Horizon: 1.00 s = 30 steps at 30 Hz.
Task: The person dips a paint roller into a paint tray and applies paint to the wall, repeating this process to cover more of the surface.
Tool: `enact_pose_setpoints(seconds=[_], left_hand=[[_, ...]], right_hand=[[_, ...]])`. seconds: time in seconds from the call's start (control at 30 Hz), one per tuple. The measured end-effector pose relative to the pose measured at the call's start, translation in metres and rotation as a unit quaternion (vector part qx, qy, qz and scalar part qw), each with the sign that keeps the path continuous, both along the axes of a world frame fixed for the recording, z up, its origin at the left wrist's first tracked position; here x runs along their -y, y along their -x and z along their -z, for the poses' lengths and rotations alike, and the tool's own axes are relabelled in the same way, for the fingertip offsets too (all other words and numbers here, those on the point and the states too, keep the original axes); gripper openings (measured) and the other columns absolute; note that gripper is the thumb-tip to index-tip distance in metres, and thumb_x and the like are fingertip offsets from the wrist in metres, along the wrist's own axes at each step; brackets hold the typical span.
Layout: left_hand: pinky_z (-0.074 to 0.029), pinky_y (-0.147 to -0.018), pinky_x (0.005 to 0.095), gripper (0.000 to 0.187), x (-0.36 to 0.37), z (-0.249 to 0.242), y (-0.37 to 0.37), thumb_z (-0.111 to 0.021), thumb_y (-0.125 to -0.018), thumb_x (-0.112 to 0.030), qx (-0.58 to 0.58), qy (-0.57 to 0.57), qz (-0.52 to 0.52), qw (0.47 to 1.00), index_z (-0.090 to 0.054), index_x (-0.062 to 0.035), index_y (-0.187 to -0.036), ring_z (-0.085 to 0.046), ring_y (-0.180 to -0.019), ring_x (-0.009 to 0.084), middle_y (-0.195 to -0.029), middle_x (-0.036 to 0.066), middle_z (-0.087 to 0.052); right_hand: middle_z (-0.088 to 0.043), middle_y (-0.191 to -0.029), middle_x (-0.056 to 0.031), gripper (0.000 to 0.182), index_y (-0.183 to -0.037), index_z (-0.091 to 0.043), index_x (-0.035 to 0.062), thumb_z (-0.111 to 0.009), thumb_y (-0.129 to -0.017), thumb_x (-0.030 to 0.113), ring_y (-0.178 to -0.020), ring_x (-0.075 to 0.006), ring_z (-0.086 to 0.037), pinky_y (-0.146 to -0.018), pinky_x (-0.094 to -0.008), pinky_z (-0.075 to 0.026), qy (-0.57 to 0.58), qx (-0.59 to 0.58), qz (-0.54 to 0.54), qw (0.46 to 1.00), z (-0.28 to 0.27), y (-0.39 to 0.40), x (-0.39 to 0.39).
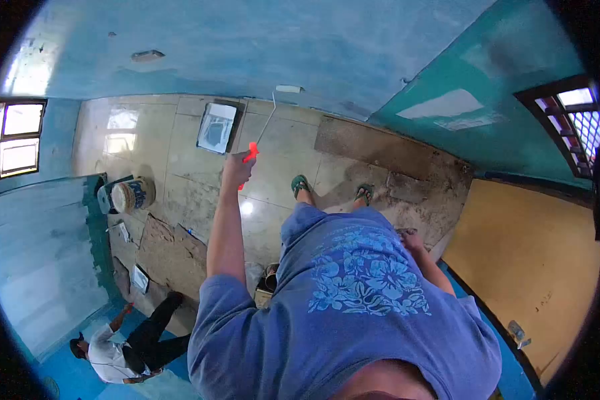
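Observation:
My left hand is closed around the orange handle of a paint roller. The roller's thin metal rod stretches up to a white roller head, which is at the foot of the blue wall. Left of the rod, a paint tray with a pale lining lies on the tiled floor. My right hand hangs low beside my blue shirt; its fingers are too small and partly hidden to make out.
At the left a bucket stands near brown sheets and another tray. A co-worker is at the lower left. A yellow door is on the right. A dirty brown sheet lies along the wall.

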<state>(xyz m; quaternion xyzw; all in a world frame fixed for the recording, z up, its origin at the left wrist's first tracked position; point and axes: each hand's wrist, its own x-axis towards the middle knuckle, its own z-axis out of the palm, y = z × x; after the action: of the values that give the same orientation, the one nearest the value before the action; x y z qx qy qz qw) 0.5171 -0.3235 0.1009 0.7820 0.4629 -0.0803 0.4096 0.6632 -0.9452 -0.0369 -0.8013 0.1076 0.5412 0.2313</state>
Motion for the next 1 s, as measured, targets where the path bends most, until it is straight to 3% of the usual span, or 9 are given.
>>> enact_pose_setpoints(seconds=[0.1, 0.17, 0.3, 0.37, 0.5, 0.63, 0.77, 0.9, 1.0], left_hand=[[-0.046, -0.047, 0.0305, 0.040, -0.011, -0.075, 0.022, -0.065, -0.083, -0.022, 0.018, 0.005, -0.002, 1.000, -0.061, -0.0107, -0.121, -0.056, -0.047, 0.0135, -0.060, 0.009, -0.058], [-0.044, -0.048, 0.0292, 0.039, -0.019, -0.153, 0.043, -0.065, -0.083, -0.019, 0.018, -0.013, -0.007, 1.000, -0.061, -0.0093, -0.121, -0.055, -0.049, 0.0119, -0.064, 0.007, -0.059], [-0.043, -0.048, 0.0276, 0.039, -0.028, -0.275, 0.072, -0.065, -0.084, -0.016, -0.011, -0.047, -0.023, 0.999, -0.060, -0.0088, -0.122, -0.053, -0.052, 0.0103, -0.073, 0.006, -0.060], [-0.043, -0.049, 0.0279, 0.039, -0.043, -0.292, 0.084, -0.064, -0.084, -0.016, -0.027, -0.074, 0.011, 0.997, -0.059, -0.0084, -0.122, -0.053, -0.052, 0.0115, -0.075, 0.007, -0.060], [-0.046, -0.057, 0.0321, 0.038, -0.059, -0.237, 0.074, -0.063, -0.084, -0.019, -0.005, -0.040, 0.021, 0.999, -0.060, -0.0132, -0.121, -0.059, -0.056, 0.0176, -0.074, 0.012, -0.062], [-0.049, -0.069, 0.0412, 0.037, -0.064, -0.077, 0.046, -0.066, -0.080, -0.027, 0.019, -0.049, 0.034, 0.998, -0.063, -0.0134, -0.114, -0.064, -0.079, 0.0367, -0.088, 0.023, -0.064], [-0.049, -0.072, 0.0432, 0.028, -0.047, 0.052, 0.025, -0.064, -0.080, -0.025, 0.049, -0.006, 0.039, 0.998, -0.067, -0.0097, -0.104, -0.062, -0.084, 0.0394, -0.090, 0.023, -0.063], [-0.049, -0.072, 0.0435, 0.030, -0.044, 0.049, 0.031, -0.064, -0.080, -0.025, 0.071, -0.011, 0.022, 0.997, -0.066, -0.0080, -0.104, -0.062, -0.084, 0.0398, -0.090, 0.023, -0.063], [-0.048, -0.071, 0.0429, 0.035, -0.061, -0.043, 0.058, -0.065, -0.080, -0.023, 0.060, -0.039, 0.042, 0.997, -0.064, -0.0047, -0.109, -0.063, -0.083, 0.0381, -0.093, 0.024, -0.063]], right_hand=[[-0.066, -0.105, -0.0134, 0.038, -0.113, -0.063, 0.0068, -0.052, -0.087, 0.032, -0.095, -0.0279, -0.063, -0.083, -0.0376, -0.049, -0.028, 0.123, -0.200, 0.972, -0.014, 0.009, -0.025], [-0.066, -0.101, -0.0119, 0.035, -0.112, -0.062, 0.0062, -0.053, -0.088, 0.031, -0.094, -0.0258, -0.064, -0.077, -0.0387, -0.052, -0.072, 0.133, -0.209, 0.966, 0.022, 0.006, -0.025], [-0.062, -0.084, -0.0065, 0.030, -0.106, -0.062, 0.0046, -0.053, -0.091, 0.030, -0.080, -0.0184, -0.062, -0.067, -0.0326, -0.052, -0.030, 0.040, -0.056, 0.997, 0.035, -0.026, -0.070], [-0.057, -0.077, -0.0028, 0.028, -0.105, -0.062, 0.0066, -0.054, -0.091, 0.029, -0.067, -0.0132, -0.056, -0.059, -0.0267, -0.049, -0.112, 0.136, -0.042, 0.984, 0.014, -0.035, -0.100], [-0.058, -0.078, -0.0015, 0.026, -0.104, -0.063, 0.0079, -0.055, -0.089, 0.027, -0.065, -0.0116, -0.054, -0.056, -0.0256, -0.046, -0.139, 0.145, 0.007, 0.980, -0.024, -0.028, -0.156], [-0.059, -0.078, -0.0016, 0.024, -0.102, -0.066, 0.0090, -0.056, -0.087, 0.026, -0.067, -0.0105, -0.053, -0.056, -0.0266, -0.045, -0.112, 0.138, 0.009, 0.984, -0.040, 0.002, -0.173], [-0.059, -0.075, -0.0014, 0.024, -0.100, -0.067, 0.0075, -0.057, -0.087, 0.025, -0.065, -0.0117, -0.054, -0.058, -0.0285, -0.045, -0.120, 0.187, -0.079, 0.972, 0.012, 0.039, -0.127], [-0.059, -0.073, -0.0012, 0.023, -0.099, -0.066, 0.0061, -0.057, -0.088, 0.024, -0.064, -0.0134, -0.055, -0.060, -0.0289, -0.045, -0.078, 0.187, -0.061, 0.977, -0.026, 0.063, -0.126], [-0.061, -0.075, -0.0016, 0.023, -0.099, -0.066, 0.0045, -0.057, -0.089, 0.024, -0.067, -0.0139, -0.059, -0.056, -0.0303, -0.048, -0.007, 0.112, 0.020, 0.993, -0.020, 0.069, -0.117]])
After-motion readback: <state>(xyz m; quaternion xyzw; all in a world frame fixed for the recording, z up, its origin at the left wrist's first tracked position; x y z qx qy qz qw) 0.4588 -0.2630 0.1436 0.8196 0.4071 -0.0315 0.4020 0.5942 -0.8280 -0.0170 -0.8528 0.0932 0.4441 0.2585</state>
